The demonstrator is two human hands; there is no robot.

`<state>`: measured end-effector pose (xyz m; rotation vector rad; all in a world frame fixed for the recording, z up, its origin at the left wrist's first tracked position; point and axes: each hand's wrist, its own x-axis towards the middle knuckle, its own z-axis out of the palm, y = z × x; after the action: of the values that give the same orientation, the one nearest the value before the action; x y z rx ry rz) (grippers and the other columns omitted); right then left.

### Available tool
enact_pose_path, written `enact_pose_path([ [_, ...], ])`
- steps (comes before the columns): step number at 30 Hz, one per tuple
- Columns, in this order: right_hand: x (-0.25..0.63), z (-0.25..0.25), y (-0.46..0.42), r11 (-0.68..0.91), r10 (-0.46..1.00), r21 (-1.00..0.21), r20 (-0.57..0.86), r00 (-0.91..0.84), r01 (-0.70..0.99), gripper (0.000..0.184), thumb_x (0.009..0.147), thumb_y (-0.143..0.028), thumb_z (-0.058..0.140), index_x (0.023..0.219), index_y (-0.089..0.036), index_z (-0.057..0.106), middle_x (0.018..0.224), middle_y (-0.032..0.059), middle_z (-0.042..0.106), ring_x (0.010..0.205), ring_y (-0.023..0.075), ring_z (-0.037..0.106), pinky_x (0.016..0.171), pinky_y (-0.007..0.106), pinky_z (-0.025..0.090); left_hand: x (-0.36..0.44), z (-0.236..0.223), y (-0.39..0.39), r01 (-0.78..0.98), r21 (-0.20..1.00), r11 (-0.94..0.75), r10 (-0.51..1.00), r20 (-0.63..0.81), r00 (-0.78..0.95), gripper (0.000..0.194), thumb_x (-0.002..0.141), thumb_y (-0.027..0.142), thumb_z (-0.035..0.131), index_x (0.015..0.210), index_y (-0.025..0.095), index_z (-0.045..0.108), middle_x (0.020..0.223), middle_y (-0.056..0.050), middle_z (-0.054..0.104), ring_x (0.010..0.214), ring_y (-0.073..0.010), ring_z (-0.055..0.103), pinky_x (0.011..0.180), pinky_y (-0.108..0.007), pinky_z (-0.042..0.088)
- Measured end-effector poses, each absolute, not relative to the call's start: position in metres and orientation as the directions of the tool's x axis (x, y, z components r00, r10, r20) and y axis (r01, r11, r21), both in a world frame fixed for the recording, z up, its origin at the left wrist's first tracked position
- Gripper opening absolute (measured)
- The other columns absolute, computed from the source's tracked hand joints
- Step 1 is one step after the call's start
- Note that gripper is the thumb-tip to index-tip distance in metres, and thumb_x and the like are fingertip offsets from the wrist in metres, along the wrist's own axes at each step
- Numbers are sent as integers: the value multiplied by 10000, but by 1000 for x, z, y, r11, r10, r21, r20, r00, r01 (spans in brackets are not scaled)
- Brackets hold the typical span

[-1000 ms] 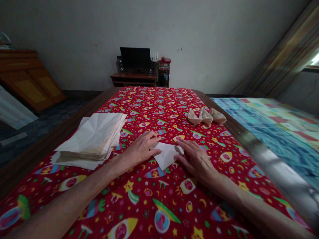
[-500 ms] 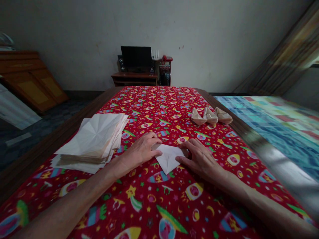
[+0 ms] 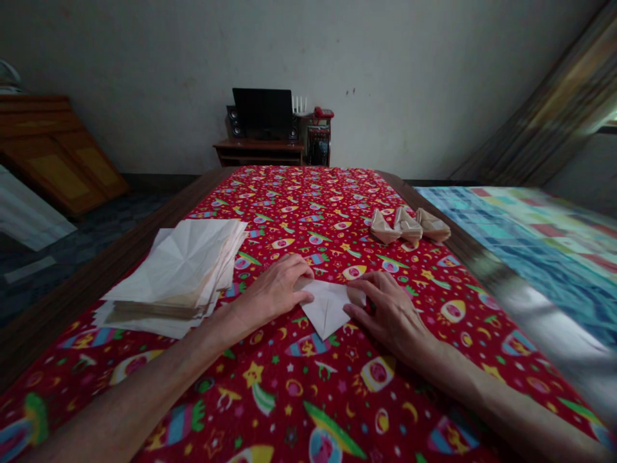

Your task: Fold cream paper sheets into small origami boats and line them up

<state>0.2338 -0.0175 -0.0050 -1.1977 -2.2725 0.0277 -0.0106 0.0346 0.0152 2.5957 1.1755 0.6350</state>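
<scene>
A small white folded paper (image 3: 328,307) lies on the red patterned tablecloth (image 3: 308,206), pointing toward me. My left hand (image 3: 272,290) rests on its left edge with fingers curled down and pressing. My right hand (image 3: 388,308) is at its right corner, thumb and forefinger pinching a flap of the paper. A thick stack of creased white sheets (image 3: 180,270) sits to the left of my left hand. Three folded beige paper shapes (image 3: 409,225) stand in a row at the far right of the table.
The table's dark wooden edge (image 3: 120,254) runs along the left. A checked bedspread (image 3: 530,244) lies to the right. Against the far wall stands a low shelf with a screen (image 3: 263,112) and speakers. A wooden cabinet (image 3: 58,151) stands at the left.
My right hand has gone from lying flat on the paper to pinching its right corner, lifting a flap. The left hand has stayed in place on the paper.
</scene>
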Motion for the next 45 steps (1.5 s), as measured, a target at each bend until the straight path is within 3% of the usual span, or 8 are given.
enact_pose_path([
  [8,237,-20,-7,535,823,-364,427,-375,762,353,833,-403,582,1107,-191,515,973,88,615,840,214,589,714,346,481,-3,17,34,687,400,-606,793,248,556,256,689,200,729,907,183,597,953,-29,615,930,-203,585,830,-332,478],
  [14,226,-7,-5,465,875,-366,329,-356,806,272,767,-440,651,846,-197,557,778,27,601,690,174,566,578,272,409,2,17,37,620,471,-628,769,251,588,172,785,290,653,919,183,642,948,-39,635,918,-186,589,823,-309,477],
  [19,219,-11,-7,541,800,-317,481,-360,779,321,780,-496,631,898,-209,548,858,48,611,808,206,577,692,316,430,3,12,36,607,446,-658,745,266,612,270,707,298,737,924,181,626,974,-45,606,958,-208,564,815,-322,466],
  [26,213,0,-3,436,894,-460,318,-314,774,102,760,-262,644,766,-189,573,752,13,599,678,153,549,586,251,384,4,10,39,644,420,-639,767,284,576,280,628,255,785,831,175,610,927,-30,576,918,-206,545,793,-331,466],
  [32,214,4,-6,465,884,-550,329,-332,694,41,774,-181,591,737,-193,578,724,6,594,668,143,546,581,238,382,2,15,35,647,397,-651,757,276,593,163,686,226,755,758,169,621,818,-13,598,837,-180,554,714,-284,441],
  [36,217,0,-9,539,837,-483,395,-378,690,37,804,-163,562,779,-188,571,752,23,586,686,146,523,590,242,378,-1,13,33,610,401,-683,728,316,608,86,730,196,721,760,178,643,789,-9,619,812,-171,562,700,-271,423],
  [40,216,2,-12,646,741,-310,473,-476,698,131,851,-148,501,732,-183,547,717,34,569,664,150,473,574,254,352,-2,11,31,574,388,-721,693,363,624,55,790,142,644,747,177,641,761,-3,612,775,-147,562,695,-251,427],
  [45,219,9,-21,718,629,0,428,-649,696,227,919,-168,432,741,-162,573,744,65,569,688,177,438,606,297,357,-7,13,21,549,171,-818,567,397,721,107,879,147,530,812,159,613,832,-29,593,847,-171,523,784,-284,428],
])
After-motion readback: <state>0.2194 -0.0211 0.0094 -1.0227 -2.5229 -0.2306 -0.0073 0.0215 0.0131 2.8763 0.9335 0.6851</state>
